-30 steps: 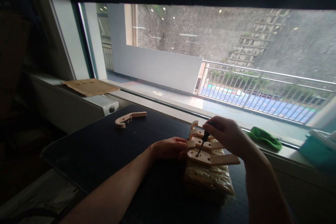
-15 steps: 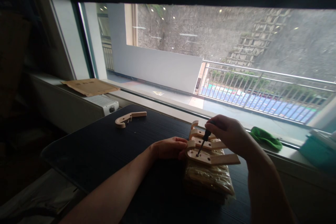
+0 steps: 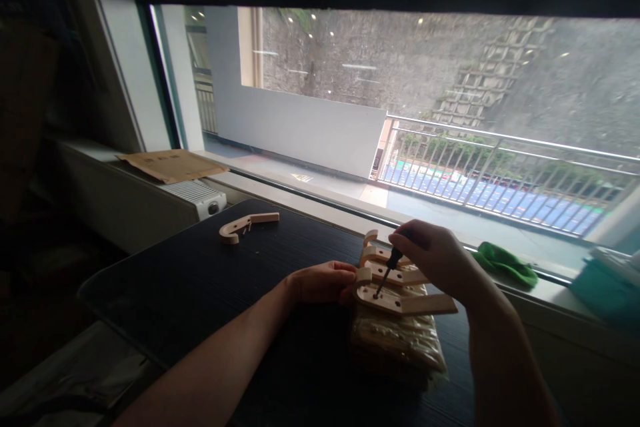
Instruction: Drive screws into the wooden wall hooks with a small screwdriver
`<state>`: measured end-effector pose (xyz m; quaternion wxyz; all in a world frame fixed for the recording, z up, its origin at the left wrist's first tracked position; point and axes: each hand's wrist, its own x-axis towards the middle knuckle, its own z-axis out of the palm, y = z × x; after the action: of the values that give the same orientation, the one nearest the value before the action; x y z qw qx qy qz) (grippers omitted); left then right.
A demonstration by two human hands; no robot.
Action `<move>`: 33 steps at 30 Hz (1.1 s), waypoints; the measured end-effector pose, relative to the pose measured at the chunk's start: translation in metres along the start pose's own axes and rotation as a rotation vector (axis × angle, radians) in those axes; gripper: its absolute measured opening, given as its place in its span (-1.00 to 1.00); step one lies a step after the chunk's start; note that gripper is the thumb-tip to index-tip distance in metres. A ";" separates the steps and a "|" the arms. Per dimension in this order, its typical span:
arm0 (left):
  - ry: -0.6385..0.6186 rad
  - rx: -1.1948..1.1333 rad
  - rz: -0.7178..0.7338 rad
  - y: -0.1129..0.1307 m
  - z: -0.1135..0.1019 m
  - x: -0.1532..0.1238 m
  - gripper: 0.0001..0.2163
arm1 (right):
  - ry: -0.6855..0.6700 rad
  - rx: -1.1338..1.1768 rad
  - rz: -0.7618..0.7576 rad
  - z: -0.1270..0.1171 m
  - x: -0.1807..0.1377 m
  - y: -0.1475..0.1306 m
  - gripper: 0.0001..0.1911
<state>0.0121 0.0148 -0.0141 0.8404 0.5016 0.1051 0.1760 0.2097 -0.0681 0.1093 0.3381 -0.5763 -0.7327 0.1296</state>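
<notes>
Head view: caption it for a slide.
Right hand holds a screwdriver to a wooden hook, left hand at its curved end.

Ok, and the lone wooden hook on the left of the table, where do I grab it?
I'd pinch the wooden hook by its straight end, coming from the right with the left hand, which is nearer: that end is slim and points right, away from the curled end and the small screw-like pieces beside its middle.
</notes>
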 end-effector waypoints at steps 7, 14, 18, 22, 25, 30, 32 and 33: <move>-0.004 0.000 0.002 0.000 -0.001 0.000 -0.70 | -0.045 0.069 -0.006 -0.004 -0.007 -0.011 -0.75; -0.005 -0.004 -0.003 0.000 0.000 0.000 -0.70 | -0.031 0.015 -0.012 -0.004 -0.004 -0.007 -0.64; 0.004 0.005 0.002 0.000 0.000 0.000 -0.71 | 0.010 -0.053 -0.008 -0.002 -0.003 -0.003 -0.60; 0.003 -0.004 0.004 0.000 0.000 0.000 -0.71 | -0.013 0.046 -0.026 -0.002 -0.003 -0.003 -0.68; -0.005 -0.006 0.008 -0.001 -0.001 0.000 -0.71 | -0.033 0.045 -0.038 -0.002 -0.002 -0.004 -0.70; -0.018 -0.006 0.006 -0.001 -0.001 -0.001 -0.73 | 0.027 -0.023 -0.003 0.001 0.000 -0.003 -0.64; -0.020 -0.008 0.006 0.000 -0.001 -0.001 -0.73 | 0.023 -0.017 -0.013 0.001 0.000 -0.003 -0.64; -0.018 -0.009 0.007 0.000 0.000 -0.001 -0.73 | 0.011 -0.002 -0.019 0.001 -0.001 -0.004 -0.66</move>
<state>0.0115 0.0147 -0.0146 0.8431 0.4996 0.0951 0.1749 0.2059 -0.0699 0.1105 0.3425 -0.5705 -0.7363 0.1227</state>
